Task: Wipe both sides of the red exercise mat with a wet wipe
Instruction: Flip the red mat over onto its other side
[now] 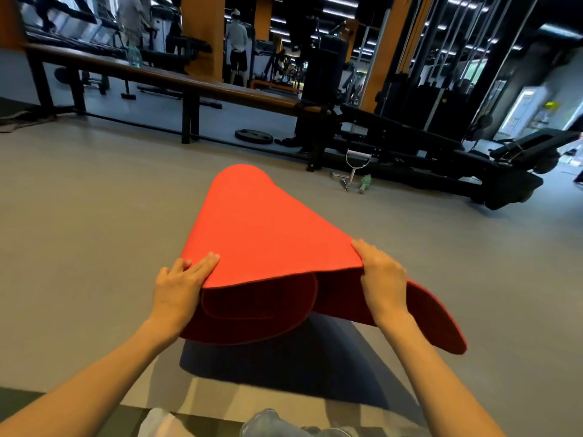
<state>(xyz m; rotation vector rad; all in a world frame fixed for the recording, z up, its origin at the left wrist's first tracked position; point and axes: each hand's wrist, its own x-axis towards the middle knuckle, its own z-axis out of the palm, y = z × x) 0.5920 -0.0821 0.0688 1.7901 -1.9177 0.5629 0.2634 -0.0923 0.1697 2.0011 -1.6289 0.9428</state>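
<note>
Step in hand, by judgement: turning or spreading the red exercise mat point(268, 234). No wet wipe is in view.

- Mat is doubled over, near end raised off the grey floor point(94, 216). The fold points to 12 o'clock and a loose flap droops at 4 o'clock.
- Left hand point(183, 285) is at the mat's 9 o'clock edge, fingers over the top, thumb hidden.
- Right hand point(383, 279) wraps the 3 o'clock edge.
- Both grips are closed on the mat.

Next move likely calls for laying it flat and freeing one hand for a wipe.

Left grip point(179, 288) and right grip point(383, 279), extended forward, both clasp the mat point(268, 231).
</note>
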